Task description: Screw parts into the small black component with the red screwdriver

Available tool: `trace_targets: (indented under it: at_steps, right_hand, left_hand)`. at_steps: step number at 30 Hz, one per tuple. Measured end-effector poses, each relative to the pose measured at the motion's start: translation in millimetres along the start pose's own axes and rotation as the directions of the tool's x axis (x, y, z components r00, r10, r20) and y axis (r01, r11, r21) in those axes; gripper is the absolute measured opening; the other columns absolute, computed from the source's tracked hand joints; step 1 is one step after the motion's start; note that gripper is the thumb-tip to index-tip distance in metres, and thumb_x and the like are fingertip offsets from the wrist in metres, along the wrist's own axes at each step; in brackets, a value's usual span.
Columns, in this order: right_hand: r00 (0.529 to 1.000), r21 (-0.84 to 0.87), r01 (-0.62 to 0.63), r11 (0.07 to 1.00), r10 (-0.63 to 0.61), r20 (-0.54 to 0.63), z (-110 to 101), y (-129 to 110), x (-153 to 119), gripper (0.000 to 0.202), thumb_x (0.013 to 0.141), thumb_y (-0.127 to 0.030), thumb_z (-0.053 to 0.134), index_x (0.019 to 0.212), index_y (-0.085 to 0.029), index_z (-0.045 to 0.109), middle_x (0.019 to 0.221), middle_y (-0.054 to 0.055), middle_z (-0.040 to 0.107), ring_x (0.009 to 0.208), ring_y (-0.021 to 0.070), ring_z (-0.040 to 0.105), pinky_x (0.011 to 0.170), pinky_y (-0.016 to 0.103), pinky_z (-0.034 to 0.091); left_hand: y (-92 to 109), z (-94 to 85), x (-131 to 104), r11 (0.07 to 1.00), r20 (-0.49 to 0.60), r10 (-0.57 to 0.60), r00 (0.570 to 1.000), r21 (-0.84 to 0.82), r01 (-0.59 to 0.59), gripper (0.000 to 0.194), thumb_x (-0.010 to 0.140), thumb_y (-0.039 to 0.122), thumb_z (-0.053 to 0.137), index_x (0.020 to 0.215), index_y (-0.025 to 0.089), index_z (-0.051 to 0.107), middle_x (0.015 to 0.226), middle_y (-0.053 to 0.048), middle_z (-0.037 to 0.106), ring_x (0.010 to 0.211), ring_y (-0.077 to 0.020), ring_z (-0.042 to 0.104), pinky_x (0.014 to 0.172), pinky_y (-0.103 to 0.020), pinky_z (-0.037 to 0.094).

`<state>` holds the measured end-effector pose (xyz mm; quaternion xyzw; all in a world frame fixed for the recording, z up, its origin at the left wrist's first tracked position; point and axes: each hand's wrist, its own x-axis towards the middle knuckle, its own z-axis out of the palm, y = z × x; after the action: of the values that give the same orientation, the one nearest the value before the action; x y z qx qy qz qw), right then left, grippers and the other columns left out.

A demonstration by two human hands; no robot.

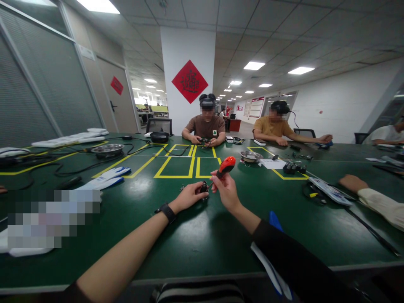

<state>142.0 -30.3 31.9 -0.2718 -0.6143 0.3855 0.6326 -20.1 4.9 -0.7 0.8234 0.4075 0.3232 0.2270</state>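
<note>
My left hand (189, 197), with a dark watch (166, 213) on its wrist, is closed round a small dark metal part (204, 188) on the green table (195, 244). Just right of it, my right hand (226, 189) grips a screwdriver with a red and black handle (226, 165). The handle points up and to the right, and the shaft slants down toward the metal part. Whether the tip touches the part cannot be made out. Small pieces (182, 187) lie left of my left fingers.
Metal bowls (251, 156) (107, 150), cables and white-blue gloves (109, 179) lie on the table. Blue-white items (272, 261) are partly under my right forearm. Two people (206, 122) (274, 126) sit opposite; another person's hand (352, 184) rests at right.
</note>
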Motion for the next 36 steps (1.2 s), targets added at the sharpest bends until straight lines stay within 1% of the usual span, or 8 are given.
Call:
trace_targets:
  at_steps: [10, 16, 22, 25, 26, 29, 32, 36]
  right_hand:
    - [0.95, -0.043, 0.136, 0.99, -0.143, -0.278, -4.0, -1.5, -0.9, 0.022, 0.082, -0.036, 0.05, 0.096, -0.019, 0.053, 0.074, 0.0, 0.057, 0.053, 0.0082, 0.049, 0.047, 0.02, 0.04]
    - [0.834, -0.233, 0.189, 0.954, -0.281, -0.475, -9.6, 3.7, 7.2, 0.026, 0.079, -0.035, 0.054, 0.091, -0.012, 0.058, 0.086, 0.006, 0.062, 0.077, 0.0142, 0.058, 0.074, 0.028, 0.045]
    - [0.868, -0.27, 0.079, 0.959, -0.2, -0.455, -17.9, 16.2, 14.1, 0.028, 0.073, -0.037, 0.06, 0.083, -0.012, 0.063, 0.081, 0.007, 0.065, 0.076, 0.0173, 0.06, 0.077, 0.031, 0.045]
    - [0.875, -0.272, 0.019, 0.962, -0.147, -0.461, -21.7, 24.5, 14.1, 0.027, 0.07, -0.039, 0.062, 0.078, -0.013, 0.064, 0.079, 0.007, 0.065, 0.075, 0.017, 0.06, 0.076, 0.03, 0.046]
    - [0.886, -0.264, -0.001, 0.965, -0.121, -0.448, -22.3, 26.6, 13.7, 0.028, 0.069, -0.04, 0.063, 0.078, -0.013, 0.064, 0.078, 0.006, 0.065, 0.073, 0.0164, 0.06, 0.073, 0.029, 0.046]
    - [0.924, -0.215, -0.074, 0.974, -0.014, -0.382, -22.1, 29.6, 11.7, 0.03, 0.069, -0.042, 0.063, 0.082, -0.015, 0.064, 0.068, 0.003, 0.064, 0.057, 0.0125, 0.056, 0.056, 0.024, 0.044]
    - [0.947, -0.165, -0.119, 0.979, 0.062, -0.314, -19.5, 29.2, 8.7, 0.031, 0.073, -0.044, 0.058, 0.077, -0.014, 0.063, 0.051, -0.001, 0.057, 0.041, 0.0086, 0.046, 0.043, 0.021, 0.036]
    - [0.952, -0.106, -0.152, 0.983, 0.117, -0.283, -16.5, 28.6, 6.0, 0.031, 0.075, -0.045, 0.054, 0.071, -0.015, 0.059, 0.046, -0.002, 0.055, 0.036, 0.0072, 0.041, 0.038, 0.02, 0.031]
  left_hand:
    - [-2.9, 2.1, -0.1, 0.985, 0.037, 0.015, 0.999, -0.17, -0.008, 0.04, 0.07, 0.037, 0.063, 0.105, 0.017, 0.058, 0.09, -0.004, 0.064, 0.078, -0.0162, 0.058, 0.072, -0.028, 0.045]
    - [-7.9, 3.1, -0.4, 0.998, -0.065, 0.048, 0.997, -0.047, -0.051, 0.059, 0.06, 0.037, 0.072, 0.113, 0.017, 0.053, 0.094, -0.004, 0.061, 0.084, -0.0178, 0.055, 0.078, -0.031, 0.044]
    - [-2.5, -10.3, -1.3, 0.99, 0.034, 0.1, 0.994, -0.103, -0.096, 0.051, 0.064, 0.024, 0.064, 0.113, 0.02, 0.052, 0.097, -0.003, 0.061, 0.089, -0.0172, 0.055, 0.082, -0.029, 0.043]
    - [-10.7, -24.7, 3.4, 0.979, -0.069, 0.1, 0.993, -0.174, -0.111, 0.035, 0.075, 0.025, 0.049, 0.109, 0.019, 0.054, 0.1, -0.003, 0.062, 0.095, -0.017, 0.055, 0.086, -0.029, 0.041]
    - [-17.2, -29.1, 5.3, 0.981, -0.177, 0.055, 0.983, -0.174, -0.086, 0.031, 0.079, 0.027, 0.043, 0.106, 0.019, 0.054, 0.097, -0.003, 0.063, 0.093, -0.0164, 0.056, 0.084, -0.028, 0.041]
    - [-44.3, -36.4, 9.2, 0.99, -0.482, -0.14, 0.865, -0.05, 0.133, 0.026, 0.079, 0.036, 0.044, 0.088, 0.017, 0.059, 0.081, -0.003, 0.063, 0.075, -0.0161, 0.056, 0.069, -0.027, 0.042]
    - [-70.6, -34.9, 9.3, 0.947, -0.464, -0.273, 0.843, 0.027, 0.321, 0.021, 0.074, 0.035, 0.051, 0.077, 0.016, 0.06, 0.07, -0.002, 0.062, 0.065, -0.0152, 0.055, 0.06, -0.025, 0.04]
    - [-89.0, -31.0, 8.5, 0.891, -0.426, -0.367, 0.827, 0.096, 0.444, 0.016, 0.072, 0.032, 0.054, 0.076, 0.017, 0.061, 0.07, -0.002, 0.063, 0.066, -0.0147, 0.056, 0.057, -0.023, 0.038]
